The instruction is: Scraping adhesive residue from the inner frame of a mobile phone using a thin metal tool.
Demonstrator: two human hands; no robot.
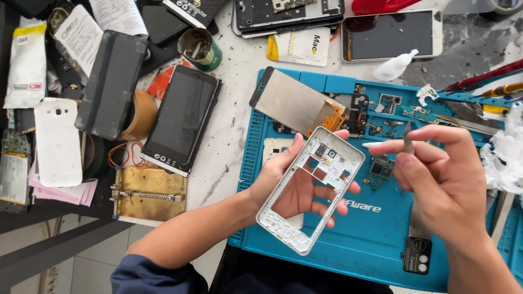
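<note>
My left hand [297,188] holds a white plastic phone middle frame [283,218] tilted above the blue repair mat [376,239]; the palm shows through the frame's large opening. My right hand [441,182] is closed on curved metal tweezers [408,139], whose tip sticks up between thumb and forefinger and whose black handle end [418,253] hangs below the wrist. The forefinger points left toward the frame's top corner, a short gap away. On the mat behind lies a phone screen assembly [294,103] with an orange flex cable.
Small circuit parts [389,103] lie scattered on the mat. A black phone [182,120], white back cover [57,141], brass jig [150,193], glue bottle [395,66], another phone [389,35], screwdrivers [490,81] and crumpled tissue [504,158] crowd the marble table.
</note>
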